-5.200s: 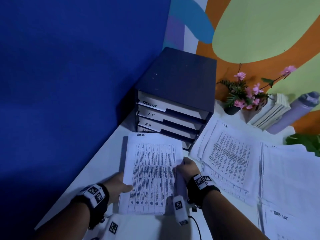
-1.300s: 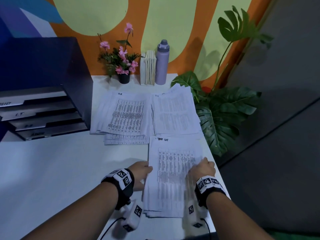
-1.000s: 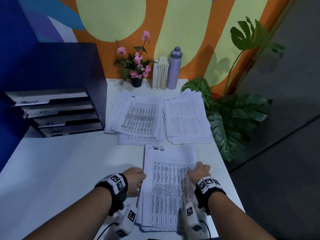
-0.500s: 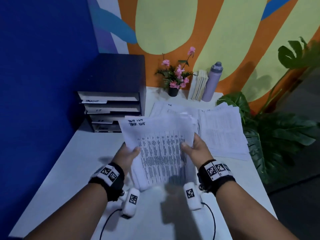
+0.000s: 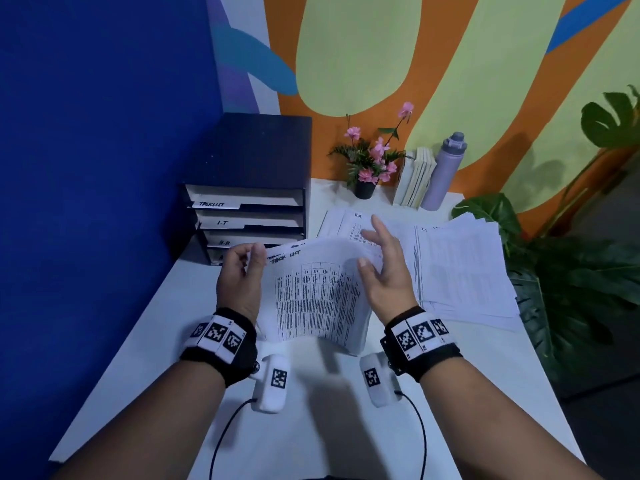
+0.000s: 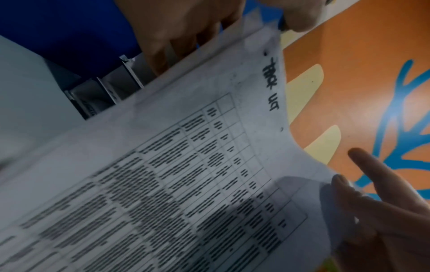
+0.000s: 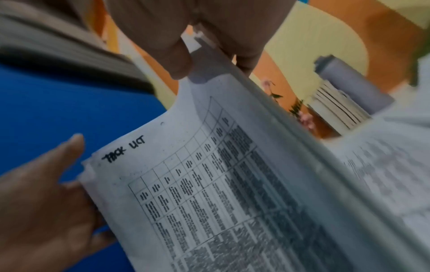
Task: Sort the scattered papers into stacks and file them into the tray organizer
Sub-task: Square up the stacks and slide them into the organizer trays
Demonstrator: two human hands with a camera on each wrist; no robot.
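Note:
A thick stack of printed sheets marked "TASK LIST" (image 5: 318, 299) is held off the white table (image 5: 311, 434), sagging in the middle. My left hand (image 5: 254, 261) pinches its upper left edge, thumb on top and fingers beneath, as the left wrist view shows (image 6: 186, 27). My right hand (image 5: 374, 265) pinches the upper right edge, thumb on the page and fingers behind it (image 7: 209, 36). The dark tray organizer (image 5: 249, 202) stands just beyond the stack at the back left, with trays labelled TASKLIST, I-T and H-R; the stack hides its lowest tray.
Two more paper stacks lie on the table at the right, one marked H-R (image 5: 349, 223) and a fanned one (image 5: 464, 271). A flower pot (image 5: 365, 188), upright books (image 5: 415, 178) and a grey bottle (image 5: 445, 171) line the back wall. A leafy plant (image 5: 571, 271) stands off the right edge.
The task list stack, flat on the table a second ago, has been lifted and carried left towards the organizer. Both hands have slid up to its top corners.

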